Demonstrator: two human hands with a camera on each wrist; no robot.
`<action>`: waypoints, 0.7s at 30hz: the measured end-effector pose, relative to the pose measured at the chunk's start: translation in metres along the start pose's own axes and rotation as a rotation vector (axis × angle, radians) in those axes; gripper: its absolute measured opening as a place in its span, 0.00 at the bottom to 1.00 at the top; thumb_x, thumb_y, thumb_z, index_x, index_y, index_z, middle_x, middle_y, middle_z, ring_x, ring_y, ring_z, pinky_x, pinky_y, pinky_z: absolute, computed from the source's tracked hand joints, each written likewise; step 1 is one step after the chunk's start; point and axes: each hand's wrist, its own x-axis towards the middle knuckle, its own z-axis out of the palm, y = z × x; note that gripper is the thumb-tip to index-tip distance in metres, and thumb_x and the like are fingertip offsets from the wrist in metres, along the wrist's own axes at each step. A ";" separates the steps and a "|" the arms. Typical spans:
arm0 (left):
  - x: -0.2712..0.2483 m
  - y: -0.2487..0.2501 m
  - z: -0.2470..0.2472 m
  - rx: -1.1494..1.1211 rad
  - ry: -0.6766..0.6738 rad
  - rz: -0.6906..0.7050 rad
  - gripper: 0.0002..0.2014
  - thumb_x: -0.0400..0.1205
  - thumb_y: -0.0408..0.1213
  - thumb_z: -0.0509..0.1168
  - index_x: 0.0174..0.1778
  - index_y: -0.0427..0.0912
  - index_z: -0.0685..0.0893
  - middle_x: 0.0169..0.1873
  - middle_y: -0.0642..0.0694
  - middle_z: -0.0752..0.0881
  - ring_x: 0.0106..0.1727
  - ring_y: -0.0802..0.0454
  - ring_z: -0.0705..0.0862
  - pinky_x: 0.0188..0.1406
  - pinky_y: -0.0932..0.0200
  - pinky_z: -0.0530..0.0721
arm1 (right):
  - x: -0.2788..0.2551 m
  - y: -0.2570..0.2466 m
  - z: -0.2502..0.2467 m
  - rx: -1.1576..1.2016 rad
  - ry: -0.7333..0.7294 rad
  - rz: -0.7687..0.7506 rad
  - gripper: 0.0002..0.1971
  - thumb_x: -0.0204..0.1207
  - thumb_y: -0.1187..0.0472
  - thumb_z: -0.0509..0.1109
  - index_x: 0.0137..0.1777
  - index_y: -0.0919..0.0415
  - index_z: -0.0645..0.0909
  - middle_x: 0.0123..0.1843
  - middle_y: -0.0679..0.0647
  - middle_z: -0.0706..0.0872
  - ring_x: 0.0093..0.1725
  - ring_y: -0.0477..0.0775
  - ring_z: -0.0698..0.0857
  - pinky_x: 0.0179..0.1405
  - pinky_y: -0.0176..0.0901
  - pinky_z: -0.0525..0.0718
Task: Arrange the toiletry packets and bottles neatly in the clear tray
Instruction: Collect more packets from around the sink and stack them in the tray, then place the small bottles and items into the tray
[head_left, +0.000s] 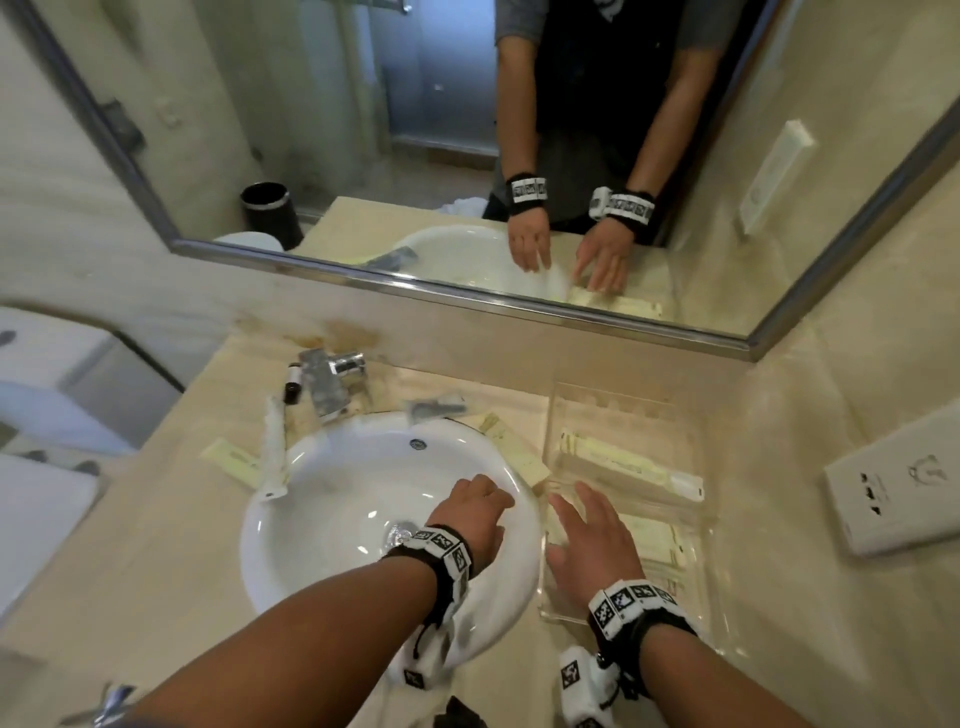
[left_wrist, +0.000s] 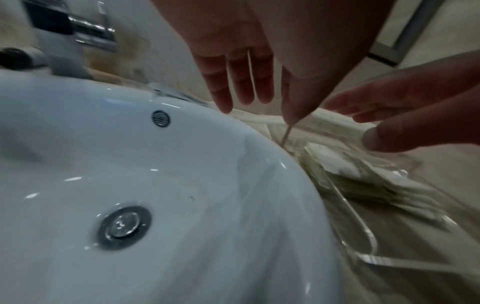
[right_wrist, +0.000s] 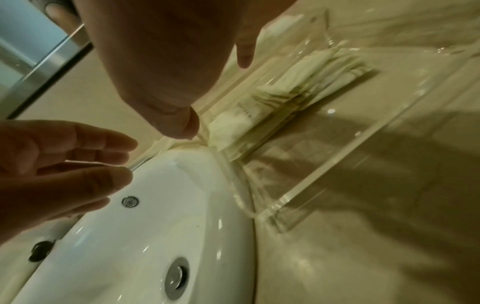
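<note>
A: Where are the hands sitting?

B: The left hand (head_left: 475, 512) is hovering over the sink (head_left: 332, 519) rim, fingers (left_wrist: 244, 86) straight and holding nothing. The right hand (head_left: 592, 540) is reaching over the clear tray's (head_left: 698, 441) near-left corner, fingers spread, also gripping nothing.

A: And the packets?

B: Cream packets (head_left: 618, 460) are lying stacked inside the tray on the desk (head_left: 156, 545); another packet (head_left: 514, 447) is lying between sink and tray.
</note>
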 end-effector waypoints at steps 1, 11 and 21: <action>-0.003 -0.002 -0.002 -0.004 0.002 -0.024 0.20 0.83 0.41 0.61 0.72 0.52 0.75 0.69 0.47 0.74 0.70 0.44 0.72 0.62 0.48 0.80 | 0.001 -0.003 0.000 0.002 -0.005 -0.009 0.38 0.77 0.49 0.60 0.87 0.37 0.49 0.91 0.49 0.43 0.89 0.56 0.43 0.87 0.56 0.51; -0.058 -0.091 -0.028 0.026 0.023 -0.326 0.13 0.86 0.50 0.55 0.56 0.47 0.79 0.50 0.46 0.87 0.52 0.41 0.85 0.49 0.51 0.82 | 0.023 -0.067 0.007 -0.124 -0.040 -0.152 0.33 0.80 0.46 0.60 0.85 0.39 0.59 0.91 0.51 0.47 0.89 0.56 0.47 0.87 0.54 0.52; -0.087 -0.156 -0.028 0.036 0.078 -0.451 0.15 0.88 0.50 0.50 0.55 0.47 0.78 0.51 0.47 0.86 0.53 0.43 0.83 0.46 0.52 0.79 | 0.039 -0.102 0.004 -0.200 -0.062 -0.198 0.31 0.81 0.48 0.61 0.85 0.41 0.62 0.90 0.51 0.48 0.89 0.54 0.49 0.84 0.57 0.58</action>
